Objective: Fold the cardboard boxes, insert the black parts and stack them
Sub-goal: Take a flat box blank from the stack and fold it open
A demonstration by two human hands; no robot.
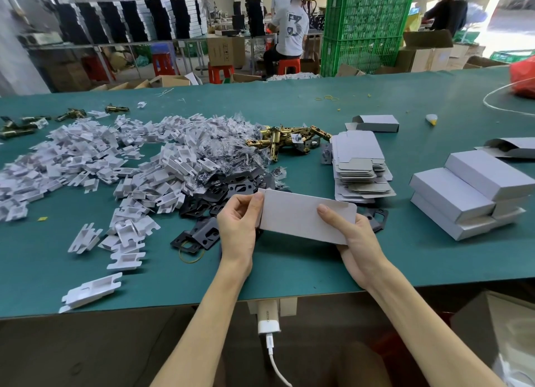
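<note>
I hold a flat white cardboard box (301, 214) above the green table, close to its front edge. My left hand (238, 227) pinches its left end with thumb and fingers. My right hand (351, 236) grips its right end, thumb on top and fingers underneath. Black flat parts (220, 195) lie scattered under and behind the box. A stack of unfolded box blanks (359, 166) stands just behind my right hand. Folded white boxes (469, 192) are stacked at the right.
A wide heap of white plastic inserts (101, 157) covers the left half of the green table (289, 273). Brass latch parts (286, 140) lie behind the black parts. Two more folded boxes, one (376, 123) and another (512, 147), sit farther back. A charger (269, 317) hangs below the table edge.
</note>
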